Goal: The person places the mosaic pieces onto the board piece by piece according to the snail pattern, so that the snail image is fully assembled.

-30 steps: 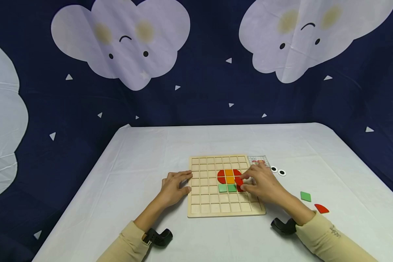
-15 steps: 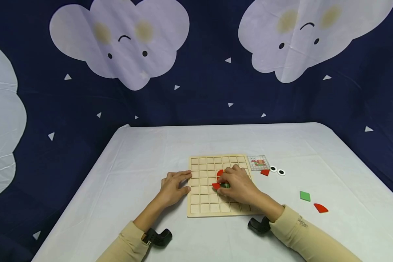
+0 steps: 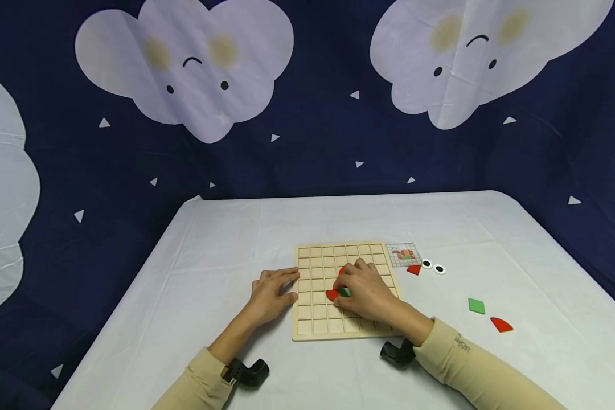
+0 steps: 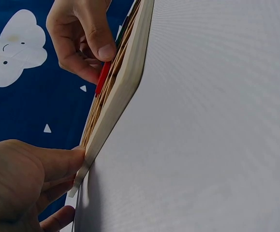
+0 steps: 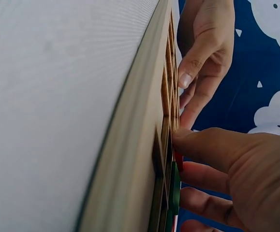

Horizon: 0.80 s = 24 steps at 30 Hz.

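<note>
A wooden grid board (image 3: 312,316) lies on the white table. My left hand (image 3: 269,297) rests at the board's left edge, thumb and fingers extended and touching the rim. Over the board's middle, my right hand (image 3: 366,291) pinches a red quarter-circle piece (image 3: 332,295) between thumb and fingers. The left wrist view shows this red piece (image 4: 102,79) tilted up against the grid's slats. Just right of it sits a green square piece (image 3: 345,292), partly under the fingers. Another red piece (image 3: 342,270) peeks out above the hand, which hides the rest of the coloured pieces there.
A small printed pattern card (image 3: 404,254) lies by the board's upper right corner. Beside it are a red quarter piece (image 3: 414,270) and two eye discs (image 3: 439,269). Farther right lie a green diamond-like piece (image 3: 476,306) and another red quarter piece (image 3: 501,325).
My right hand has moved left across the board with the red quarter-circle piece, from the right of the green squares to their left. My left hand stays at the board's edge.
</note>
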{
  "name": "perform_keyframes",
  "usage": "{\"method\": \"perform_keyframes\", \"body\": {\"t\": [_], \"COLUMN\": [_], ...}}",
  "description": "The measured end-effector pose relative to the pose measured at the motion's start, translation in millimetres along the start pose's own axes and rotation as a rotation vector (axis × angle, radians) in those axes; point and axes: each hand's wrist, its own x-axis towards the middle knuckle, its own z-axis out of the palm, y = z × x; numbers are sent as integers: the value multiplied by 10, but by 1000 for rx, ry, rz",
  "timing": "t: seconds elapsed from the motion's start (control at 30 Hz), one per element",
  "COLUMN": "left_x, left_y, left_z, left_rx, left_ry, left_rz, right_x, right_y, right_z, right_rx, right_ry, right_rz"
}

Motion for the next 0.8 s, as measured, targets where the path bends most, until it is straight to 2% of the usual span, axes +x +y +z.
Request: {"method": "perform_keyframes", "body": {"t": [0.33, 0.5, 0.8], "left_x": [-8, -9, -8], "left_y": [1, 0, 9], "left_z": [-3, -1, -7], "left_rx": [-1, 2, -10], "left_ry": [0, -2, -3], "left_rz": [3, 3, 5], "right_x": [-13, -38, -278], "right_y": [11, 58, 381], "right_z": [3, -46, -243], "right_rx": [-30, 1, 27], "right_ry": [31, 35, 68], "right_rz": [-10, 16, 112]}}
